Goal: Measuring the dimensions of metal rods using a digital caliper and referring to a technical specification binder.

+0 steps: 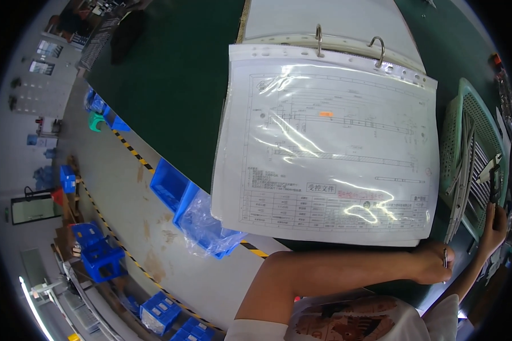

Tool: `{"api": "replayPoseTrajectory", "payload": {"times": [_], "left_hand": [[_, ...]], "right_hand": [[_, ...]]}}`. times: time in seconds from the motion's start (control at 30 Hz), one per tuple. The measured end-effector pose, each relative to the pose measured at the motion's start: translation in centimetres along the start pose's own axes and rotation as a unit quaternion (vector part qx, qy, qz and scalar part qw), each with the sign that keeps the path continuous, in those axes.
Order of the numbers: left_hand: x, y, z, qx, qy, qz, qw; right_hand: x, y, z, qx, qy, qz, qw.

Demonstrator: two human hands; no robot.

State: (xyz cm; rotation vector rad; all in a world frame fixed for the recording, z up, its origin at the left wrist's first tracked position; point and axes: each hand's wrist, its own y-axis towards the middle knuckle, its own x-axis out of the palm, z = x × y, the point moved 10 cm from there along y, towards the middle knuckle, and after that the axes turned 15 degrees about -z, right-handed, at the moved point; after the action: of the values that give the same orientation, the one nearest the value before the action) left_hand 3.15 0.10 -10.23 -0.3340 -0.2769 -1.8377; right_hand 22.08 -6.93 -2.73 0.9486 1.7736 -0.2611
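Note:
My left arm reaches across the front of the bench. My left hand (432, 264) is closed around a thin metal rod (445, 259), of which only a short shiny length shows. Farther right, my right hand (494, 228) is closed on the lower end of a caliper (493, 173) with a black body and metal jaws. The caliper is over a pale green perforated plastic basket (450, 128). Several long slim metal rods (465, 170) lie in that basket, some leaning along its left side.
An open ring binder with a technical drawing in a clear sleeve (335, 148) lies on the dark green bench top (182, 74). Past the bench's left edge, blue bins (173, 184), one with clear plastic film (202, 224), stand by yellow-black floor tape (132, 150). Blue stools (102, 258) stand farther left.

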Motion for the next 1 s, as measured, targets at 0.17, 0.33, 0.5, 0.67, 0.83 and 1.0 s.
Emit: {"api": "replayPoseTrajectory", "payload": {"times": [0.17,0.33,0.5,0.67,0.83,1.0], "left_hand": [[0.1,0.0,0.0,0.01,0.002,0.002,1.0],[0.1,0.0,-0.6,0.007,-0.007,0.008,1.0],[0.4,0.1,-0.2,-0.002,0.003,-0.009,1.0],[0.1,0.0,-0.5,-0.011,0.001,-0.004,1.0],[0.3,-0.1,-0.1,-0.009,0.005,-0.011,1.0],[0.0,0.2,-0.5,0.004,0.0,0.028,1.0]], "right_hand": [[-0.1,-0.1,0.4,-0.002,-0.014,0.001,1.0],[0.6,-0.2,0.4,0.005,0.003,-0.007,1.0],[-0.6,-0.2,0.2,0.004,-0.02,0.0,1.0],[0.1,-0.1,0.8,0.017,-0.006,0.006,1.0],[-0.3,0.0,1.1,0.042,-0.02,-0.029,0.998],[-0.3,-0.2,-0.2,0.029,-0.023,0.002,0.999]]}}
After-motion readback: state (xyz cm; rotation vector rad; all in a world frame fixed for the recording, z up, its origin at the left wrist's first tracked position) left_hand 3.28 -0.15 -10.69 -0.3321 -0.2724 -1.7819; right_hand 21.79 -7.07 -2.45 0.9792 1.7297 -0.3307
